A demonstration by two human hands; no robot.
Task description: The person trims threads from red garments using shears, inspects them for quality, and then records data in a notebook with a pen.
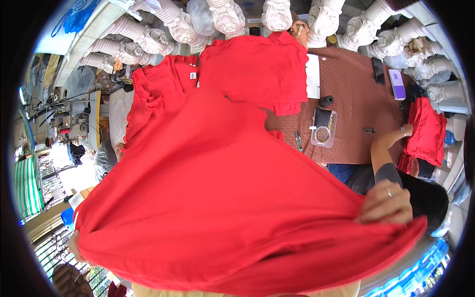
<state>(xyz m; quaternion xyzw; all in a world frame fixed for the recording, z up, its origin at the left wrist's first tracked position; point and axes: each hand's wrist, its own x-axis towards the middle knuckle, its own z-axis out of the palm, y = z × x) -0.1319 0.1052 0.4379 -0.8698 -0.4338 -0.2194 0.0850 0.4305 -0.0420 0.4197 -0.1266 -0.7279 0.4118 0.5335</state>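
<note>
A large red garment (198, 183) is spread wide in front of me, slightly blurred by motion and covering most of the near table. At the lower left, my left hand (75, 246) grips its edge, with part of the fingers behind the cloth. On the right, my right hand (388, 203), with a ring on a finger, is closed on the garment's other side. The cloth sags in folds between the two hands. Beyond it lie a stack of red garments (252, 69) and another red garment (161, 81) with a white label.
The brown-covered table (346, 99) bears thread snips (298, 141), a clear plastic box (324, 128), a black thread spool (325, 101) and phones (378, 71). A co-worker's arm (383, 148) reaches toward red cloth (426, 131) at right. Other fingers (119, 150) show at left. White balusters (227, 17) line the far side.
</note>
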